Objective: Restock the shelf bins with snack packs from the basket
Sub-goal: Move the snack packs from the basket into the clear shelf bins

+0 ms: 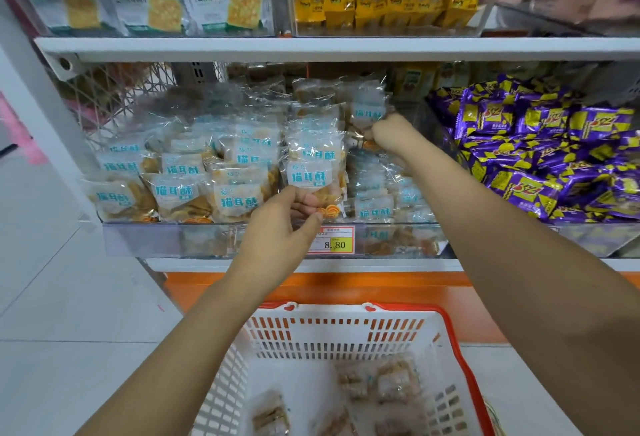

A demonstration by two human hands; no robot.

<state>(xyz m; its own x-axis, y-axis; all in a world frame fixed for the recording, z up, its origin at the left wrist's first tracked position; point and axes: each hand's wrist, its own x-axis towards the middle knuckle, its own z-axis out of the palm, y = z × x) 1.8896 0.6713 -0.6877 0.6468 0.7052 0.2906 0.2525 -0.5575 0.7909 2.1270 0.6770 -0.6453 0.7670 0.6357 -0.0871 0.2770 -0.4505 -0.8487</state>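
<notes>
- At the middle shelf, in front of the clear bin (207, 240), I am reaching forward with both arms.
- My left grip (289, 224) is pinching the lower edge of a clear snack pack (311, 176) with a blue label, thumb on one side and fingers on the other. It is holding the pack upright just behind the bin's front wall.
- My right grip (384, 129) is reaching deeper, at the back right of the same bin, with its fingers curling round the edge of another pack (367, 112).
- Many like packs are filling the bin, standing in rows on the left and lying lower on the right.
- The white basket (446, 319) with its red rim is sitting below my arms, and a few leftover packs (391, 380) are lying on its bottom.
- A price tag (330, 241) reading 8.80 is showing on the bin's front, just beside my left grip.
- Purple-and-yellow packets (540, 165) are crowding the neighbouring bin on the right.
</notes>
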